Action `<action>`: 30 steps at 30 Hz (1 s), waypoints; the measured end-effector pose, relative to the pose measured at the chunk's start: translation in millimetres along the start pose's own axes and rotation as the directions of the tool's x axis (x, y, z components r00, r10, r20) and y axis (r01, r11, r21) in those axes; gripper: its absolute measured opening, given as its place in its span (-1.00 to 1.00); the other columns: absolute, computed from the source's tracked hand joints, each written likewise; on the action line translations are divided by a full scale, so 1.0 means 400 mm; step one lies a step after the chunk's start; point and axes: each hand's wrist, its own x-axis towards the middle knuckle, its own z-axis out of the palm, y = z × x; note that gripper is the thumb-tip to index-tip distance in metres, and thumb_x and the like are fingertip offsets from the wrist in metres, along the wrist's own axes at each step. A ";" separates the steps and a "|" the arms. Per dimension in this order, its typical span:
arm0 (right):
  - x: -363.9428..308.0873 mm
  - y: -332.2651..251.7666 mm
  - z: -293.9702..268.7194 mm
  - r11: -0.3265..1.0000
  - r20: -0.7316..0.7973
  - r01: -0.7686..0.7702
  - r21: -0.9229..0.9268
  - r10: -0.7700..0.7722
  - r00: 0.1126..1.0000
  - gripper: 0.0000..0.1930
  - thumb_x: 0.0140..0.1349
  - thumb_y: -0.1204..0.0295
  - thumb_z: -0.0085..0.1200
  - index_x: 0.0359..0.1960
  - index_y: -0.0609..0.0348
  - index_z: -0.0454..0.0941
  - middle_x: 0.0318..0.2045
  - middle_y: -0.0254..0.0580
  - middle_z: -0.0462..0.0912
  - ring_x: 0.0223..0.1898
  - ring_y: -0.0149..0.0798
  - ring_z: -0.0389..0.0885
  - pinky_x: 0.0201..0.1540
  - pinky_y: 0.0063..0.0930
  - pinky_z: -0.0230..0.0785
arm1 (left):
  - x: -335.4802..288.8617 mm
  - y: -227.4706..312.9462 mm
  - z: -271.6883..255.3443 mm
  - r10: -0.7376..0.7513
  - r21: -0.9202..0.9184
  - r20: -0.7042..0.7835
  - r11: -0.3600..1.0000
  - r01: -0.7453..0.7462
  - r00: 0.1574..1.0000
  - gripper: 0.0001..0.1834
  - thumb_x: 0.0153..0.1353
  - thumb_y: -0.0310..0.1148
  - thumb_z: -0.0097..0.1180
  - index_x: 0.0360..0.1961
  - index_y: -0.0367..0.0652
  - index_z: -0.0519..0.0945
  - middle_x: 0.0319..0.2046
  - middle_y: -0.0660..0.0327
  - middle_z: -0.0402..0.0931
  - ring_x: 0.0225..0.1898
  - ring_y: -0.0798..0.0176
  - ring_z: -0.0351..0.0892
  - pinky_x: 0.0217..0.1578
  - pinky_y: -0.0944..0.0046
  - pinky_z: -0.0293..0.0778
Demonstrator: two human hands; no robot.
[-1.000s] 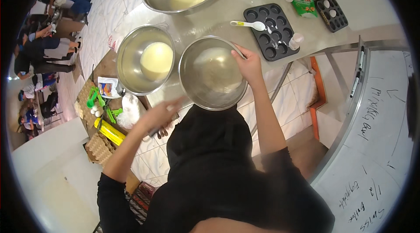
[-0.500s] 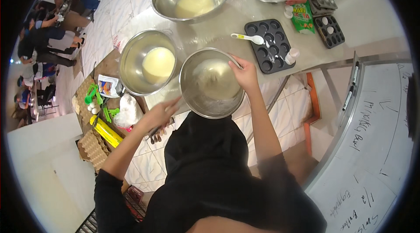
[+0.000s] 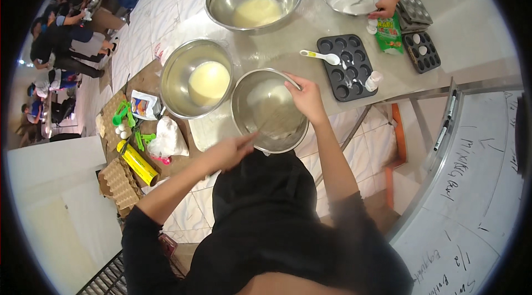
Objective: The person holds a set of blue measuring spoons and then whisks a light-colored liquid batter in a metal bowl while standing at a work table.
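Observation:
A steel mixing bowl (image 3: 241, 111) is tilted toward me at the near table edge, with a pale, frothy mixture inside. My right hand (image 3: 308, 98) grips its upper right rim, thumb at the edge. Closed around the handle of a whisk (image 3: 270, 123), my left hand (image 3: 228, 154) is at the bowl's lower left rim. The whisk's wires reach into the mixture and are smeared by motion. Just left stands a larger steel bowl (image 3: 173, 91) of pale yellow batter, and beyond it another big steel bowl (image 3: 288, 4) also holds batter.
A dark muffin tin (image 3: 344, 67) bears a white measuring spoon (image 3: 327, 57). Across the table a person's hand (image 3: 383, 8) holds a bowl of white mixture. A white bag (image 3: 168, 138), yellow roll (image 3: 137, 163) and egg trays (image 3: 119, 184) lie left. A whiteboard (image 3: 471, 195) stands right.
My left hand has moved right and closer to the bowl, driving the whisk through the mixture. My right hand stays on the rim. The whole view has shifted slightly.

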 end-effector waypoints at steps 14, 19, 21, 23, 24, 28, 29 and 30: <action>-0.001 0.039 -0.024 0.998 -0.123 -0.037 0.044 0.042 0.992 -0.73 0.15 0.46 0.11 -0.10 0.22 0.58 -0.18 -0.04 0.65 -0.15 -0.26 0.64 -0.07 -0.51 0.38 | -0.016 0.005 0.007 -0.110 -0.191 0.228 0.969 0.156 0.967 -0.47 0.36 -0.11 -0.18 0.34 0.37 0.08 -0.72 0.29 0.31 -0.72 0.39 0.35 -0.66 0.35 0.45; -0.002 0.050 -0.026 0.992 -0.102 -0.064 0.106 0.075 0.992 -0.72 0.15 0.47 0.10 -0.09 0.23 0.58 -0.16 -0.03 0.64 -0.13 -0.25 0.63 -0.05 -0.52 0.37 | -0.027 -0.011 0.023 -0.073 -0.235 0.215 0.964 0.124 0.974 -0.50 0.36 -0.13 -0.16 0.32 0.35 0.15 -0.72 0.29 0.32 -0.71 0.43 0.35 -0.65 0.37 0.44; 0.006 0.047 -0.034 0.988 -0.112 -0.076 0.135 0.092 0.989 -0.71 0.15 0.46 0.10 -0.08 0.23 0.57 -0.16 -0.02 0.64 -0.11 -0.23 0.62 -0.02 -0.50 0.36 | -0.016 0.000 0.008 -0.108 -0.292 0.198 0.942 0.163 0.974 -0.50 0.37 -0.16 -0.17 0.32 0.36 0.14 -0.71 0.28 0.34 -0.69 0.44 0.36 -0.63 0.37 0.44; 0.001 0.038 -0.023 0.995 -0.128 -0.058 0.078 0.068 0.989 -0.72 0.15 0.46 0.10 -0.09 0.23 0.58 -0.16 -0.01 0.64 -0.11 -0.22 0.62 -0.02 -0.49 0.36 | -0.002 -0.015 0.028 -0.204 -0.200 0.053 0.957 0.211 0.978 -0.50 0.37 -0.18 -0.18 0.33 0.32 0.14 -0.73 0.27 0.33 -0.71 0.41 0.38 -0.66 0.36 0.44; -0.003 0.031 -0.021 0.998 -0.139 -0.053 0.018 0.055 0.989 -0.72 0.15 0.45 0.10 -0.09 0.23 0.58 -0.16 0.00 0.64 -0.11 -0.21 0.62 -0.03 -0.49 0.36 | -0.021 -0.020 0.034 -0.066 -0.103 0.105 0.992 0.077 0.992 -0.49 0.37 -0.18 -0.18 0.33 0.25 0.13 -0.75 0.27 0.33 -0.77 0.38 0.40 -0.71 0.35 0.44; 0.005 0.019 -0.031 0.996 -0.130 -0.080 0.025 0.083 0.988 -0.72 0.15 0.45 0.10 -0.09 0.22 0.58 -0.15 0.00 0.63 -0.10 -0.21 0.62 -0.02 -0.48 0.36 | 0.012 -0.032 -0.035 -0.101 -0.404 -0.005 0.910 0.091 0.995 -0.48 0.37 -0.18 -0.17 0.34 0.17 0.12 -0.77 0.29 0.30 -0.78 0.41 0.37 -0.71 0.39 0.41; 0.000 0.034 -0.023 0.998 -0.130 -0.054 0.030 0.058 0.990 -0.72 0.15 0.45 0.10 -0.08 0.23 0.57 -0.14 0.00 0.63 -0.09 -0.20 0.61 -0.02 -0.48 0.37 | 0.000 -0.034 -0.023 -0.104 -0.401 0.000 0.911 0.095 0.995 -0.48 0.37 -0.18 -0.17 0.34 0.17 0.12 -0.77 0.29 0.30 -0.78 0.41 0.37 -0.71 0.39 0.41; 0.003 0.032 -0.022 0.999 -0.128 -0.024 0.030 0.028 0.991 -0.72 0.16 0.45 0.09 -0.08 0.24 0.57 -0.14 0.01 0.63 -0.09 -0.20 0.61 -0.02 -0.48 0.37 | -0.014 -0.038 -0.006 -0.063 -0.340 0.117 0.935 0.100 0.991 -0.47 0.37 -0.18 -0.16 0.35 0.18 0.11 -0.77 0.31 0.28 -0.77 0.42 0.36 -0.71 0.40 0.39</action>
